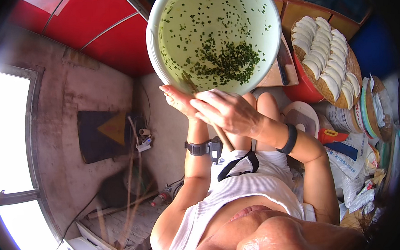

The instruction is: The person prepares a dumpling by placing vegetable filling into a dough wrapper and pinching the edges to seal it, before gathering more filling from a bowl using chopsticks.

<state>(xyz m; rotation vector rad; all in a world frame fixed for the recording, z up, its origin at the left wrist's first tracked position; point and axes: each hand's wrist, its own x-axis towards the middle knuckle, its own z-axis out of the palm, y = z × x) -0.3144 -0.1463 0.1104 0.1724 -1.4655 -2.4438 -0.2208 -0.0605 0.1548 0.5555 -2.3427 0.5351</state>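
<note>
A large pale plastic basin point(274, 51) is tilted towards me at the top, with chopped green leaves point(232, 63) heaped low inside and small bits stuck over its wall. My left hand point(181, 101) grips the near rim at the lower left. Just right of it, my right hand point(227, 112) is closed around wooden chopsticks point(223, 137); their thick ends point down towards my lap and their far ends reach into the basin beside the wall. The right hand's fingers partly hide them and the rim.
Rows of folded raw dumplings point(326, 55) lie on a round board point(354, 64) over a red tub point(299, 88). A dark-handled knife point(282, 71) rests on a cutting board point(269, 79). Stacked round containers point(343, 116), a red-orange item point(331, 136) and plastic bags point(353, 160) crowd the right.
</note>
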